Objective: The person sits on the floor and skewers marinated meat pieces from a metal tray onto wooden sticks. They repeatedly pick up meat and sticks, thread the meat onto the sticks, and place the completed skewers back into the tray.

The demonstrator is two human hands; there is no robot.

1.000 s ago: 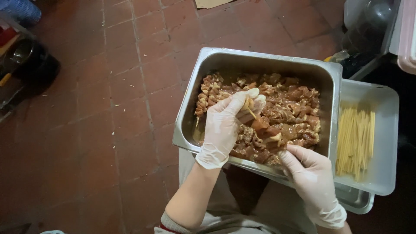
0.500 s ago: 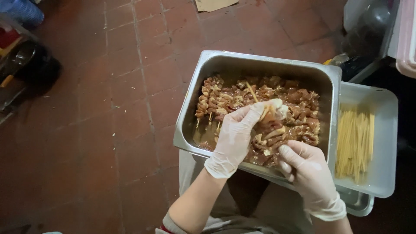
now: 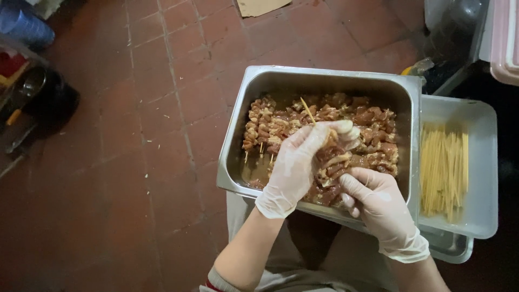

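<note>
Gloved left hand (image 3: 300, 162) now sits further right over steel meat tray (image 3: 246, 103); thin bamboo skewer (image 3: 307, 111) pokes up w/ more meat.

Only one view, from the head. Looking straight down, close above the lap, onto the steel pan (image 3: 246, 130) on the knees, the white tray (image 3: 481, 162) beside it, and red floor tiles (image 3: 135, 135) below.

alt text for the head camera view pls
Two gloved hands thread marinated meat onto a wooden skewer over a steel pan of meat: the left hand grips the meat, the right hand holds below. A white tray of bare skewers sits beside it.
</note>
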